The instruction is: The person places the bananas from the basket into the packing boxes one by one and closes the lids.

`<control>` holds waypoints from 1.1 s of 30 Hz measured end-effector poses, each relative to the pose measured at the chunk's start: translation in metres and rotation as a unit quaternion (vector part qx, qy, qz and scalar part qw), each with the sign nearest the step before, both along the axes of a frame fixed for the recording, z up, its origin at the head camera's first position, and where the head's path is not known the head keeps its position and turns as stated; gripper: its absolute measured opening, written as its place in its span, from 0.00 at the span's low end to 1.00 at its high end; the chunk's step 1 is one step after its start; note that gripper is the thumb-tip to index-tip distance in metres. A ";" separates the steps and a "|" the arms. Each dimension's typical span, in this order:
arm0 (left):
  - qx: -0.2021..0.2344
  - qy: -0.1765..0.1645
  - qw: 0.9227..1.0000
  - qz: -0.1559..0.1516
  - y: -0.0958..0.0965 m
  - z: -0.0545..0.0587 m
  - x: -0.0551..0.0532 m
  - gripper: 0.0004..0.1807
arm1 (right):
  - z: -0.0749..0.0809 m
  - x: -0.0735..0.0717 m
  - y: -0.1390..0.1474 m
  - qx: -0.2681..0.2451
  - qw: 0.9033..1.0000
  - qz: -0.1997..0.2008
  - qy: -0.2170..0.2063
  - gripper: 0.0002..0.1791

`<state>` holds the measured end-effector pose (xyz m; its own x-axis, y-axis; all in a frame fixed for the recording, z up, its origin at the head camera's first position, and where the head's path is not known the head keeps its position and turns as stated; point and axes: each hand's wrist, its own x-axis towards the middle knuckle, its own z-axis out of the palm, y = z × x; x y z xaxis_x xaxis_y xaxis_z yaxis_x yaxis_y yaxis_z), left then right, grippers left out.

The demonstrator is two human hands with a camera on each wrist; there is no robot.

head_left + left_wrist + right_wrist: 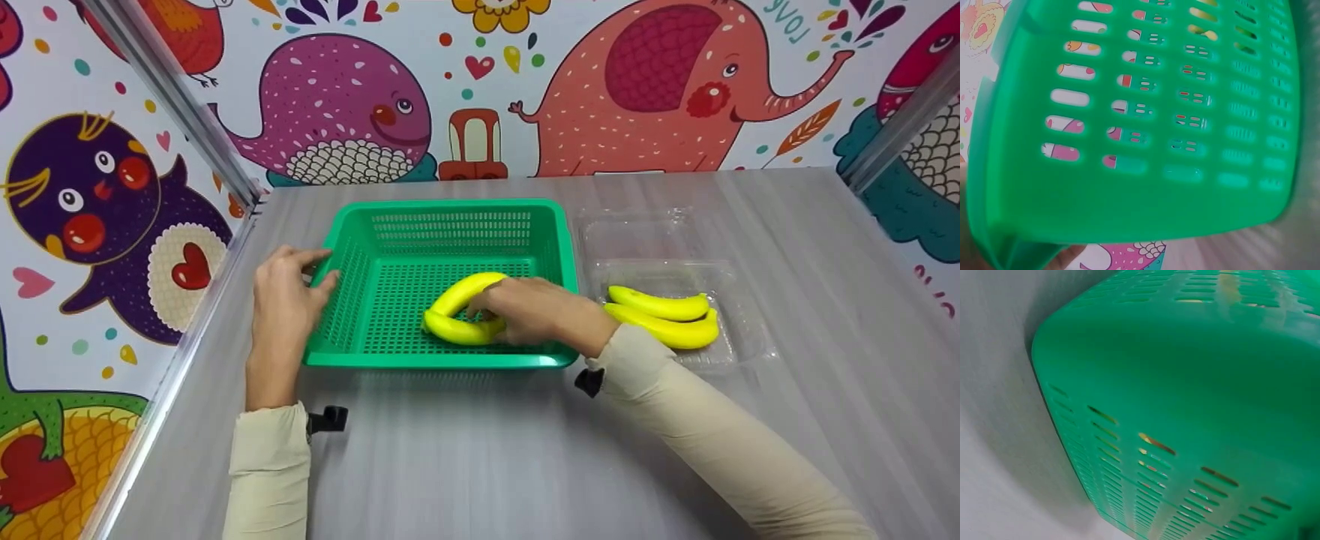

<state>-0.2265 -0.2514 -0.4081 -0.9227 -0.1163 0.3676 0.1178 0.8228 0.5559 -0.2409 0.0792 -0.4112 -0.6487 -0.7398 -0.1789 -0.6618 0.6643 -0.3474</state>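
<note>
A green plastic basket (442, 360) with slotted walls sits on the table, and two yellow bananas (459, 330) lie in it with their left ends meeting. My right hand (525, 309) reaches over the front right of the basket and grips a banana; its fingertips dip between the two, and the palm hides their right ends. At the left rim, my left hand (289, 296) holds the basket, thumb and forefinger over the edge. Through the slots of the basket wall (1140, 214), bits of yellow show in the left wrist view. The right wrist view holds only the basket's outside (1185, 382).
To the right of the basket, a clear plastic clamshell box (724, 281) lies with its lid folded back, and two more bananas (667, 319) rest in it. Printed cartoon panels (480, 75) stand behind and beside the grey table (465, 450), with a metal post (165, 90) at the left corner.
</note>
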 end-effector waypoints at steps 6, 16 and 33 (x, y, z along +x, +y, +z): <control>-0.005 -0.001 1.000 0.001 0.000 0.001 0.001 0.18 | -0.001 0.001 -0.002 0.014 1.000 -0.002 0.000 0.18; -0.003 -0.005 1.000 0.001 0.000 0.001 0.002 0.18 | -0.001 0.004 0.001 0.025 1.000 0.004 0.016 0.17; 0.006 -0.018 1.000 0.004 0.000 0.002 0.001 0.18 | 0.000 0.004 0.004 0.002 0.997 0.009 0.071 0.19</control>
<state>-0.2250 -0.2514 -0.4066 -0.9340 -0.1281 0.3336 0.0913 0.8169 0.5695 -0.2369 0.0828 -0.4109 -0.6546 -0.7508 -0.0881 -0.7159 0.6532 -0.2466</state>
